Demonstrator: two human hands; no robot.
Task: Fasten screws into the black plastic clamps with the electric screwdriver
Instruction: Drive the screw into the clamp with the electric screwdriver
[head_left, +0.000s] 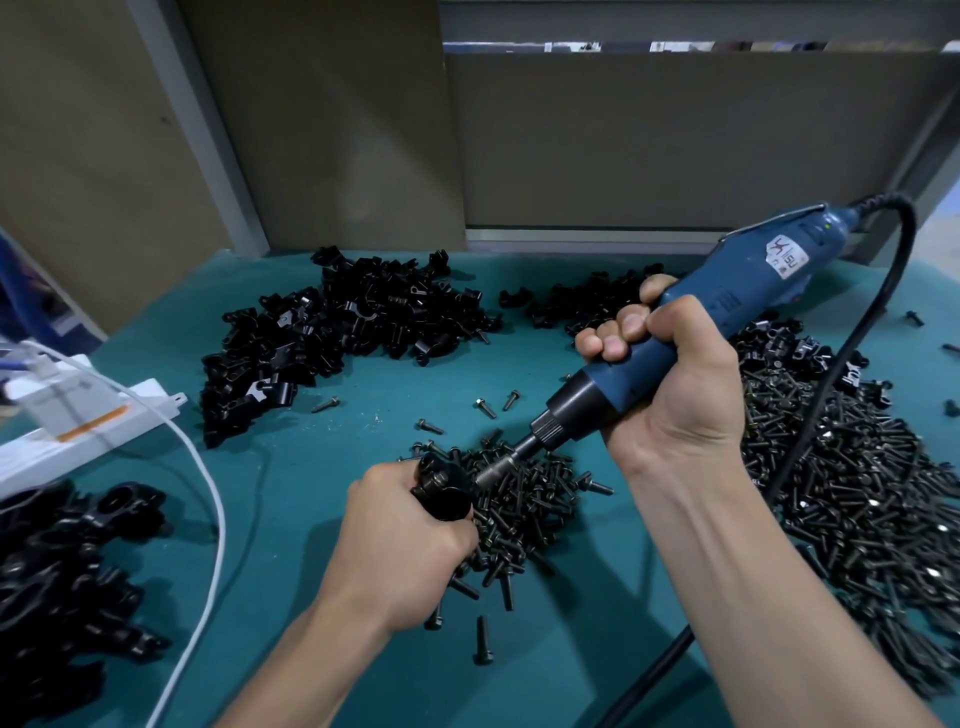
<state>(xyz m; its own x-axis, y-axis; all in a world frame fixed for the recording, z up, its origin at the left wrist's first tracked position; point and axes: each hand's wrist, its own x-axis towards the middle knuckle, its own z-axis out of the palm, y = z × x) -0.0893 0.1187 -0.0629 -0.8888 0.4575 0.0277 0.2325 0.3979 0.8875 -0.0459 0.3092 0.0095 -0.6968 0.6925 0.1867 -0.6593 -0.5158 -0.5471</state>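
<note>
My left hand (400, 540) grips a black plastic clamp (441, 488) just above a heap of dark screws (524, 499) in the middle of the teal table (322, 571). My right hand (670, 384) holds the blue electric screwdriver (727, 306) tilted down to the left. Its metal bit (493, 470) meets the side of the clamp. Whether a screw sits under the bit is hidden.
A pile of black clamps (332, 332) lies at the back, another (62, 571) at the left front. A large spread of screws (857, 483) covers the right. A white power strip (78, 415) and white cable (208, 499) lie left. The screwdriver's black cord (831, 389) runs right.
</note>
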